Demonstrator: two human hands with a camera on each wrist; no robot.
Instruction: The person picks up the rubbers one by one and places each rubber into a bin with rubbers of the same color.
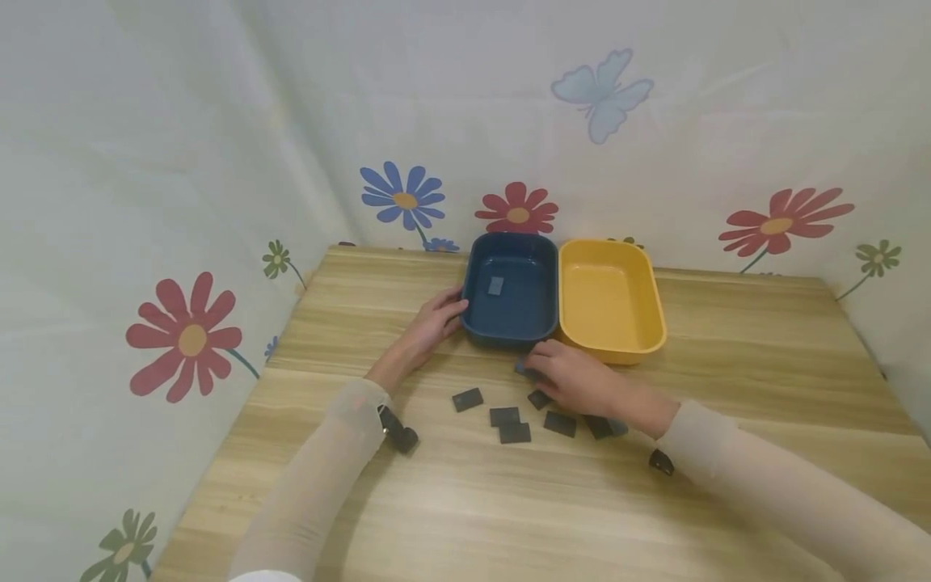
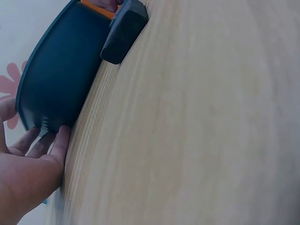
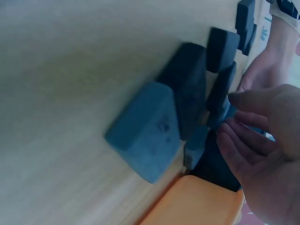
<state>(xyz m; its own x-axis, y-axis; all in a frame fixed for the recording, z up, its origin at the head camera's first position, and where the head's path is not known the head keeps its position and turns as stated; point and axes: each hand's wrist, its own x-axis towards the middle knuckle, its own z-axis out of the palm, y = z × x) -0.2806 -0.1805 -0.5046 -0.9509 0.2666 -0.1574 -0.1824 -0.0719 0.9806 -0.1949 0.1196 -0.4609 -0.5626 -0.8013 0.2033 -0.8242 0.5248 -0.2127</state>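
A dark blue bin (image 1: 474, 330) stands toward the back of the table, with one small grey-blue tile (image 1: 495, 286) inside. My left hand (image 1: 436, 319) rests against its left side; in the left wrist view, the fingertips (image 2: 60, 136) touch the outer wall and the thumb is near the rim. My right hand (image 1: 575, 376) is low in front of the bins, its fingertips right at a bluish tile (image 1: 522, 368). I cannot tell whether they pinch it. In the right wrist view, the thumb and fingers stand apart beside a tile (image 3: 195, 147), close to the bins.
A yellow bin (image 1: 611, 303) adjoins the blue bin on its right. Several dark rectangular tiles (image 1: 505, 416) lie scattered on the wooden table (image 1: 465, 501) between my forearms, some touching or overlapping. Behind the table hangs a flowered cloth (image 1: 451, 97).
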